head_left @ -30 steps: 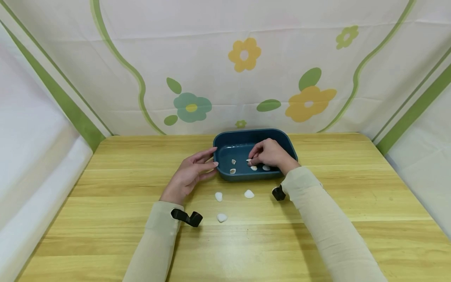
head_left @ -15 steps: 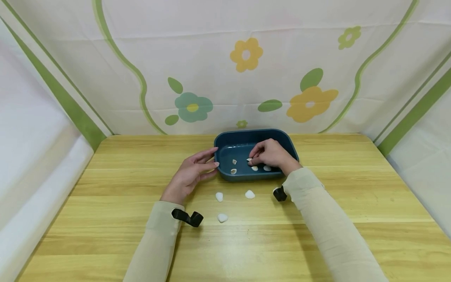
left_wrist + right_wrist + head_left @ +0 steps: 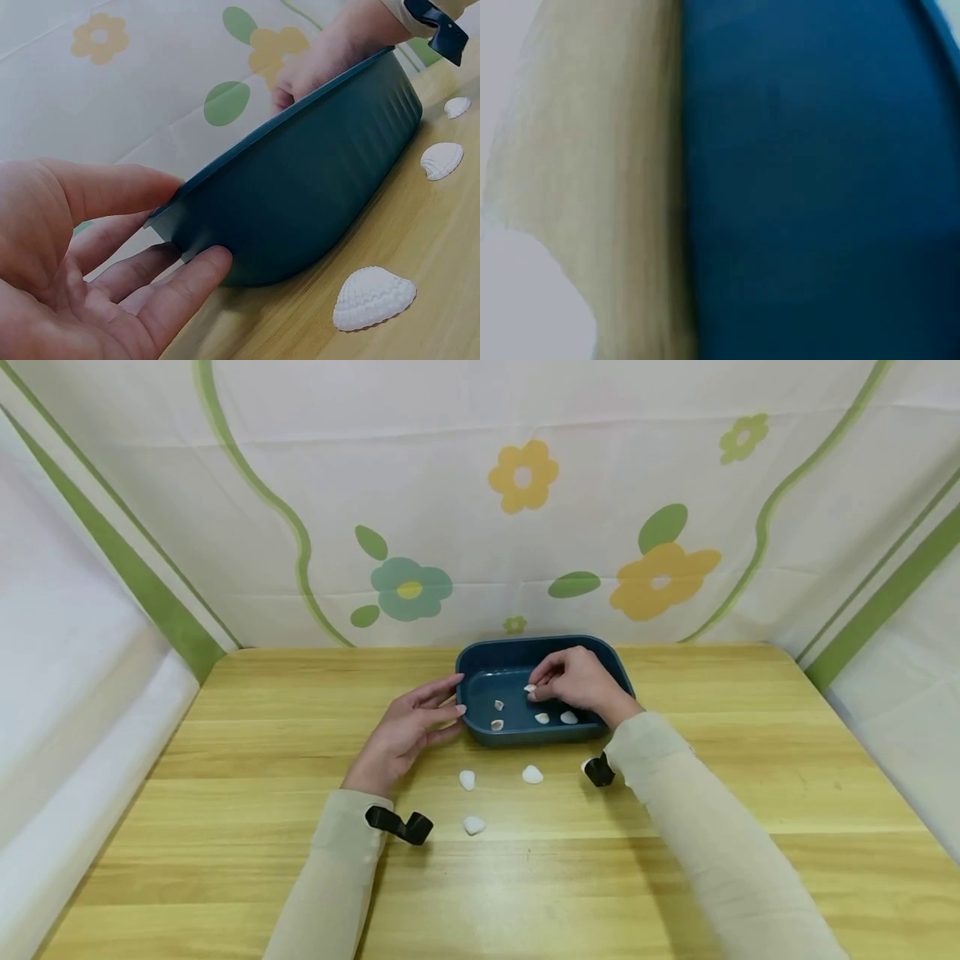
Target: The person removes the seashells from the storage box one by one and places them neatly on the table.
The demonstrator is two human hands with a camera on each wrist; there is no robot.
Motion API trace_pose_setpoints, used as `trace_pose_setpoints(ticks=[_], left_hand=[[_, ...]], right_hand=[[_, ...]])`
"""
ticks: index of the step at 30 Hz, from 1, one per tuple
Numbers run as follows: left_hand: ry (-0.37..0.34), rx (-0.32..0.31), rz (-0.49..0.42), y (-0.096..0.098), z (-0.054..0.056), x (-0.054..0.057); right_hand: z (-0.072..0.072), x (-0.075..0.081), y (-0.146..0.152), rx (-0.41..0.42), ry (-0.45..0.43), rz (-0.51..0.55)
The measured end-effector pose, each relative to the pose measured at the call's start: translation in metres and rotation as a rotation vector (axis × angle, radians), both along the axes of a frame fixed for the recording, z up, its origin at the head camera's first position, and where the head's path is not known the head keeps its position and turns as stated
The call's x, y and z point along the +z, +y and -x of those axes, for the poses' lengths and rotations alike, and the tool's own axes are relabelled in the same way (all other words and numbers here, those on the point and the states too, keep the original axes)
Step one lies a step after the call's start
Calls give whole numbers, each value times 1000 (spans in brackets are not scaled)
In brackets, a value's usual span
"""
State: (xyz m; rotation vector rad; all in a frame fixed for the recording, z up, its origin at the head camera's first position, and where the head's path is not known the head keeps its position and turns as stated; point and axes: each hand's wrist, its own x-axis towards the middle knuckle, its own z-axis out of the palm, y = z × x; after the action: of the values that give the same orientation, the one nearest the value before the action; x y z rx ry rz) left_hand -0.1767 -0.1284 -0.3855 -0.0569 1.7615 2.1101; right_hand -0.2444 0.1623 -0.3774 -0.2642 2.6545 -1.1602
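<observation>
My right hand [image 3: 577,681] is inside a dark blue rectangular basin [image 3: 532,737], pinching a small white seashell [image 3: 529,688] between thumb and fingertips, raised off the basin's floor. Along the near side of that floor lie several other shells, among them a white one [image 3: 568,717] and a brownish one [image 3: 497,725]. Against the basin's left end rests my left hand [image 3: 401,735], its fingers fairly straight and spread; in the left wrist view the fingertips [image 3: 217,259] touch the outer wall. The right wrist view has only the blurred blue wall [image 3: 817,165] and tabletop, without the hand.
Several white shells lie on the wooden table in front of the basin, including one at the left [image 3: 467,779], one in the middle [image 3: 532,774] and one nearer [image 3: 473,825]. Another is partly behind the right wrist camera [image 3: 599,770]. A flower-patterned curtain [image 3: 465,527] hangs behind.
My right hand has lifted slightly up and away from the basin's near side with the pinched seashell. The left hand and the basin stay where they were.
</observation>
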Motion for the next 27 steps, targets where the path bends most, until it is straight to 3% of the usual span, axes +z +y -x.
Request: trace_pose_setpoints(ticks=[7,16,27], left_hand=[[-3,7,1,1,-1,2],[-5,10,-3,1,-2,2],[1,6,-2,1,-2,2]], right_hand=[[-6,17,0,-48,55,68],[-17,39,6,-46,104,120],[-30,44,11,-26,128,96]])
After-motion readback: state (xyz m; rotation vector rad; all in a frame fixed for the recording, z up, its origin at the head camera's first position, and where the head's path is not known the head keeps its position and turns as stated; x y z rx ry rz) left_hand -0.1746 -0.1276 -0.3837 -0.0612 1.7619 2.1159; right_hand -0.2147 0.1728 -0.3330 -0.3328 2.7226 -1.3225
